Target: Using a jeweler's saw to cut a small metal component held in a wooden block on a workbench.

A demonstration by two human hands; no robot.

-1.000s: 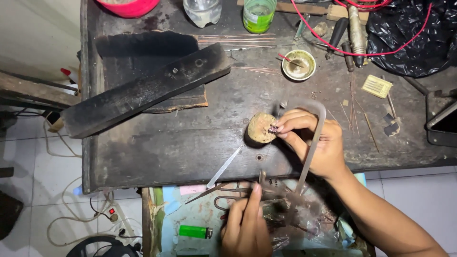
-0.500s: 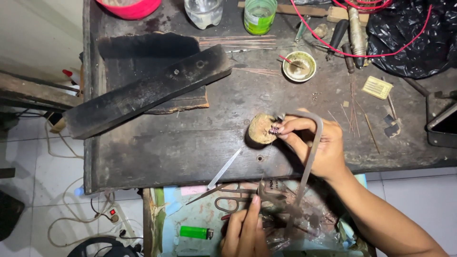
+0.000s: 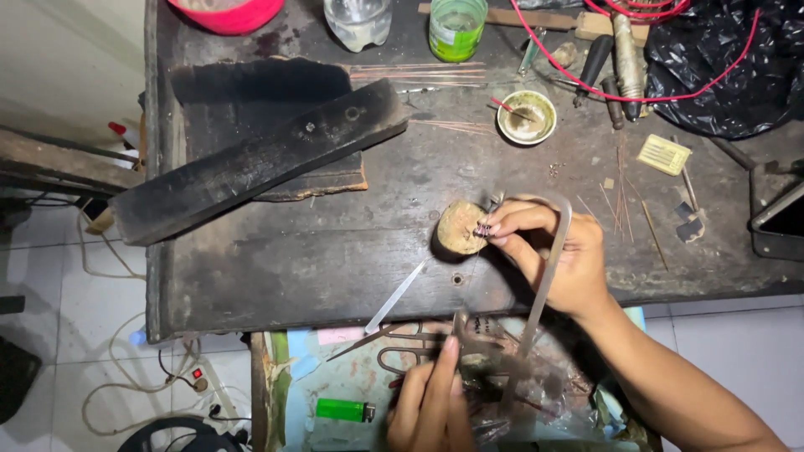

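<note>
Right hand [image 3: 557, 259] pinches small dark piece [image 3: 483, 228] against round block [image 3: 459, 228] (steadying it, likely); left hand [image 3: 431, 402] grips tool [image 3: 394, 297], fingers closed.

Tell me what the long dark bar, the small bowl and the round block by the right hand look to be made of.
Long dark bar: probably charred or blackened wood, matte and sooty, with two holes; metal cannot be ruled out.
Small bowl: looks like glazed ceramic, pale glossy rim, stained inside.
Round block, touched by the right hand: seemingly wood or cork, tan, rough, speckled top with a dark side.
</note>
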